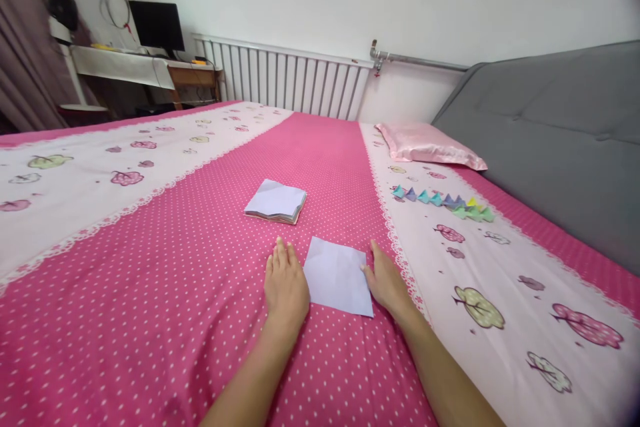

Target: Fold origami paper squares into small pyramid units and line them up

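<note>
A square sheet of pale lilac paper (336,277) lies on the pink dotted bedspread, slightly turned, with faint creases across it. My left hand (286,283) rests flat, palm down, along the sheet's left side, its fingers stretched out. At the right edge is my right hand (387,277), its thumb touching the paper and its other fingers extended along the side. Beyond the left fingertips sits a stack of square paper (276,201) with a lilac sheet on top.
Several small folded paper pieces (443,201) in blue, purple, yellow and green form a row at right. Behind them are a pink pillow (430,145) and a grey headboard (550,120). A white radiator (290,77) and a desk with a monitor (157,27) stand beyond the bed.
</note>
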`<state>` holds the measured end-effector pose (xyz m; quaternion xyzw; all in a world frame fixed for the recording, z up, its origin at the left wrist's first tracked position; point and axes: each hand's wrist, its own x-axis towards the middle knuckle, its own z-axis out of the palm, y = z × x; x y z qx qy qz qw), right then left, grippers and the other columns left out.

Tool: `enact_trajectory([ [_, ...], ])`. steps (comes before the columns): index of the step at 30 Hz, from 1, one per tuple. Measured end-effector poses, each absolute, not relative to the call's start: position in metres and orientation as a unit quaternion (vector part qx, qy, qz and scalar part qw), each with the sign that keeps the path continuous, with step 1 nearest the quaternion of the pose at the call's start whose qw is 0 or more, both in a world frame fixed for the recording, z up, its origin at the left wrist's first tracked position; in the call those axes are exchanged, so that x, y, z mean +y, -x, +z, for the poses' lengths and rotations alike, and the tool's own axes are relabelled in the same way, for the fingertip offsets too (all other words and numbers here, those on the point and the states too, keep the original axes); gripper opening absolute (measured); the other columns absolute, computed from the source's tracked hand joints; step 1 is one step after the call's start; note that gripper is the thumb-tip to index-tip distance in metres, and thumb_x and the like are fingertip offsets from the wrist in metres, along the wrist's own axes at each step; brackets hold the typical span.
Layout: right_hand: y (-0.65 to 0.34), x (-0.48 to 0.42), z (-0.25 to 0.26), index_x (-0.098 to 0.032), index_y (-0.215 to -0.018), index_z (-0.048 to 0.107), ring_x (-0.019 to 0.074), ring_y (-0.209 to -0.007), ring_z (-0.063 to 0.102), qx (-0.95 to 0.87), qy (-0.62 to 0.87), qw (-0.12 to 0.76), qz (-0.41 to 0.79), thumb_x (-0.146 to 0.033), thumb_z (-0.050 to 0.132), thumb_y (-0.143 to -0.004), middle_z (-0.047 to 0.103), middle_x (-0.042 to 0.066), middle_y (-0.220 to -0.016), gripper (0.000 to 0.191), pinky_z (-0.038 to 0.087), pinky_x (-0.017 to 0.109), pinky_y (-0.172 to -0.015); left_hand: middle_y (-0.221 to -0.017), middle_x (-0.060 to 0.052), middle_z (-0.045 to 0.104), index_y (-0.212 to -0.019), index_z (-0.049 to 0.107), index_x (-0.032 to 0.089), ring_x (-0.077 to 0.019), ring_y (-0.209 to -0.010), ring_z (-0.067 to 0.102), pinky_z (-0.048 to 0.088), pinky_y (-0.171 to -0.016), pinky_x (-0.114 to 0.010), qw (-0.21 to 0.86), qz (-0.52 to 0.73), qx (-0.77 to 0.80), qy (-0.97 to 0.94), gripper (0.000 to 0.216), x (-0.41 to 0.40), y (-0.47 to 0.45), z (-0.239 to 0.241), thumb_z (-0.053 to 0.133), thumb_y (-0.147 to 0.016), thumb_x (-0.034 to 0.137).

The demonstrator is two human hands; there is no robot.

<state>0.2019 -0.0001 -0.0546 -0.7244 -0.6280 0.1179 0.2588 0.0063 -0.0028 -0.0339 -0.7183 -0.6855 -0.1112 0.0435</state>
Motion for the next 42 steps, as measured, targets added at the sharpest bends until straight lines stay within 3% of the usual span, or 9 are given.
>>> enact_trajectory([
  [6,-0.215,0.004,-0.055,-0.014,-0.133,0.034,0.0245,-0.108,0.055,-0.541,0.701,0.404,0.228,-0.028,0.051,-0.076,0.057,0.015,-0.120,0.061,0.039,0.042,-0.095,-0.140,-0.026,0.026,-0.126,0.043,0.000,-0.0310,-0.125,0.037,0.035,-0.098,-0.043,-0.027,-0.185,-0.697,0.692,0.048,0.000,-0.004,-0.026,0.024,-0.082,0.002],
  [10,-0.213,0.005,-0.052,-0.015,-0.132,0.034,0.0230,-0.099,0.061,-0.460,0.654,0.480,0.362,-0.038,0.061,-0.069,0.055,0.017,-0.121,0.072,0.048,0.038,-0.084,-0.132,-0.025,0.041,-0.117,0.051,0.004,-0.0305,-0.123,0.040,0.038,-0.095,-0.046,-0.126,-0.303,-0.662,0.674,0.039,0.004,-0.006,-0.025,0.030,-0.087,0.017],
  [13,-0.204,0.003,-0.046,-0.016,-0.130,0.036,0.0218,-0.094,0.063,-0.427,0.624,0.496,0.427,-0.033,0.065,-0.063,0.050,0.017,-0.127,0.075,0.051,0.034,-0.078,-0.122,-0.020,0.051,-0.113,0.052,0.009,-0.0273,-0.120,0.043,0.038,-0.096,-0.046,-0.195,-0.384,-0.603,0.671,0.037,0.005,-0.010,-0.030,0.041,-0.085,0.029],
  [18,-0.194,0.001,-0.040,-0.017,-0.127,0.035,0.0211,-0.083,0.065,-0.369,0.556,0.550,0.502,-0.021,0.064,-0.059,0.064,0.010,-0.104,0.075,0.052,0.035,-0.075,-0.117,-0.016,0.053,-0.118,0.047,0.012,-0.0251,-0.099,0.056,0.045,-0.087,-0.043,-0.306,-0.432,-0.579,0.620,0.062,0.006,-0.015,-0.037,0.069,-0.062,0.027],
  [22,-0.194,0.003,-0.041,-0.020,-0.119,0.041,0.0227,-0.081,0.065,-0.295,0.535,0.603,0.513,-0.018,0.063,-0.057,0.067,0.005,-0.088,0.065,0.053,0.037,-0.073,-0.121,-0.018,0.051,-0.130,0.030,0.013,-0.0177,-0.085,0.061,0.051,-0.074,-0.032,-0.476,-0.477,-0.567,0.473,0.079,0.005,-0.018,-0.030,0.068,-0.061,0.013],
  [27,-0.190,-0.001,-0.035,-0.018,-0.085,0.057,0.0226,-0.081,0.064,-0.294,0.492,0.596,0.562,-0.014,0.061,-0.056,0.068,0.005,-0.083,0.029,0.051,0.037,-0.078,-0.078,-0.007,0.066,-0.124,0.036,0.006,-0.0119,-0.063,0.062,0.049,-0.064,-0.023,-0.622,-0.498,-0.493,0.349,0.062,0.001,-0.017,-0.012,0.062,-0.068,0.010],
  [32,-0.196,-0.007,-0.021,-0.018,-0.074,0.060,0.0180,-0.072,0.062,-0.296,0.435,0.578,0.624,-0.022,0.059,-0.065,0.068,0.002,-0.075,0.009,0.050,0.032,-0.074,-0.071,-0.004,0.066,-0.105,0.052,0.008,-0.0091,-0.053,0.058,0.044,-0.053,-0.019,-0.642,-0.482,-0.473,0.362,0.040,0.003,-0.010,-0.007,0.064,-0.067,0.013],
  [38,-0.220,-0.012,-0.009,-0.017,-0.086,0.064,0.0185,-0.069,0.063,-0.328,0.379,0.512,0.698,-0.045,0.054,-0.077,0.068,0.005,-0.077,0.031,0.049,0.030,-0.068,-0.082,-0.007,0.067,-0.104,0.051,0.010,-0.0123,-0.064,0.061,0.045,-0.057,-0.021,-0.712,-0.394,-0.421,0.402,0.041,0.003,0.003,0.004,0.063,-0.065,0.012],
  [42,-0.219,-0.019,-0.004,-0.019,-0.077,0.064,0.0172,-0.066,0.063,-0.356,0.342,0.493,0.716,-0.050,0.056,-0.075,0.066,0.002,-0.066,0.032,0.048,0.027,-0.067,-0.085,-0.008,0.066,-0.105,0.050,0.011,-0.0136,-0.066,0.062,0.045,-0.060,-0.023,-0.726,-0.361,-0.405,0.422,0.041,0.001,0.008,0.011,0.062,-0.065,0.012],
])
